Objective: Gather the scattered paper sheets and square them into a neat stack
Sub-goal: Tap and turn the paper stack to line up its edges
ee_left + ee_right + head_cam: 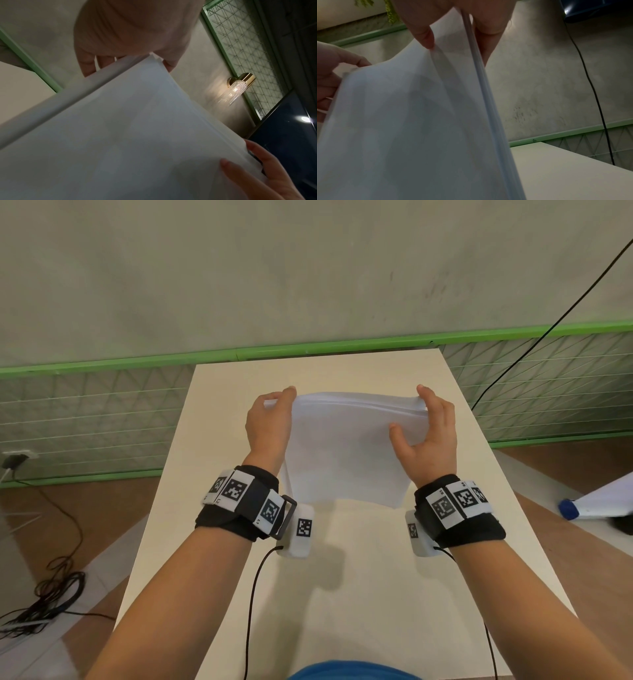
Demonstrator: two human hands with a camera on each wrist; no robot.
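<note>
A bundle of white paper sheets is held upright above the cream table, its lower edge hanging just over the surface. My left hand grips the bundle's left side near the top corner, fingers behind the sheets. My right hand holds the right side, thumb on the front face and fingers round the back. In the left wrist view the paper stack fills the frame with slightly offset edges at the corner. The right wrist view shows the sheets edge-on, pinched between thumb and fingers.
The narrow table runs to a green-framed mesh panel below a grey wall. A black cable hangs at the right. Tangled cables lie on the floor at the left, and a white object with a blue cap at the right.
</note>
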